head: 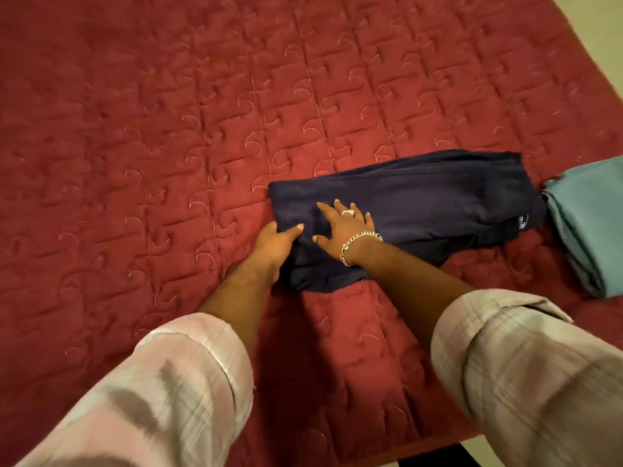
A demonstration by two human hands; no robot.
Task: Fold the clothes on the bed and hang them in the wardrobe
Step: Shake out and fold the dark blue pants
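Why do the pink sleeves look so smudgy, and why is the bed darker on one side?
In the head view, the sleeves sit close to the camera and look smeared, while the navy garment is sharper. The red quilt dims toward the left edge, the light falling unevenly. The quilt's stitched lines bow, a wide-lens effect.

Only one mark shows — a small white logo with lettering on the navy garment (421,210), near its right end, beside the teal garment (586,227). The letters are too small and blurred to read.
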